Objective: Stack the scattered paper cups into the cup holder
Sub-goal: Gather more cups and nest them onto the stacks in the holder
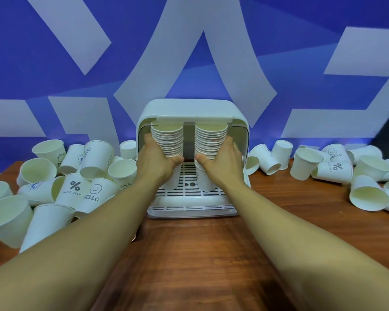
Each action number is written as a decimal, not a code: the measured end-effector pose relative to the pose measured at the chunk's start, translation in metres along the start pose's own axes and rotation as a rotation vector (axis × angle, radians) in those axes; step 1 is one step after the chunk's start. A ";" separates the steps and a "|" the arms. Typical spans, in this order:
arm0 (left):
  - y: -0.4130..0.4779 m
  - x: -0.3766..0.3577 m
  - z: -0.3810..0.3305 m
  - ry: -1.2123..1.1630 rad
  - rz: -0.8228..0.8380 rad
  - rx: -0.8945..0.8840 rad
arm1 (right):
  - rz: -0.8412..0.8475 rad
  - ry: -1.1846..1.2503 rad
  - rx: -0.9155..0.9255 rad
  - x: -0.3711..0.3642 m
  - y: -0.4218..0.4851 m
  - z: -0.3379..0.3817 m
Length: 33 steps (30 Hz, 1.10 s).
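A white box-shaped cup holder (190, 110) stands open at the middle back of the wooden table, with a slotted tray (192, 208) at its base. Inside it stand two tall stacks of nested white paper cups. My left hand (156, 162) grips the left stack (167, 138) low down, fingers round its outer side and thumb in front. On the right stack (210, 136) my right hand (220, 163) holds the same way. The bottom cups reach the tray.
Several loose paper cups (74, 189) lie heaped on the table to the left, some printed "HELLO" and "NICE DAY". More scattered cups (332, 169) lie to the right. A blue and white wall rises just behind. Brown tabletop (193, 254) spreads in front of the holder.
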State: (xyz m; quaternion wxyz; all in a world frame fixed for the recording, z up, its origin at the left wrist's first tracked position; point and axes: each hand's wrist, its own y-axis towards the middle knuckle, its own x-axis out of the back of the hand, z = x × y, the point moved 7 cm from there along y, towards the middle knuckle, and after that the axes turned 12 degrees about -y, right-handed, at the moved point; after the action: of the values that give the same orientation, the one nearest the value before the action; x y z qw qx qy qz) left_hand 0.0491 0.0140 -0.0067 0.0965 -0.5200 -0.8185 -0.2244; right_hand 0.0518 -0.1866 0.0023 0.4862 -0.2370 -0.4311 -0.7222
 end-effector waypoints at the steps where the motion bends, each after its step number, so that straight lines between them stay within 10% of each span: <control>1: 0.001 -0.001 0.000 0.003 0.002 -0.002 | 0.002 -0.002 0.003 0.000 0.001 0.000; 33: 0.003 -0.002 0.002 0.037 -0.009 0.019 | 0.159 0.235 0.145 -0.032 0.004 0.015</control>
State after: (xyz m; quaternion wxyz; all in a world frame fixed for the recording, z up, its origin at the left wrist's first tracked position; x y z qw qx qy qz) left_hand 0.0526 0.0144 -0.0091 0.1155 -0.5112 -0.8210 -0.2264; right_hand 0.0675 -0.1587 -0.0131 0.6047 -0.1483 -0.4022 -0.6712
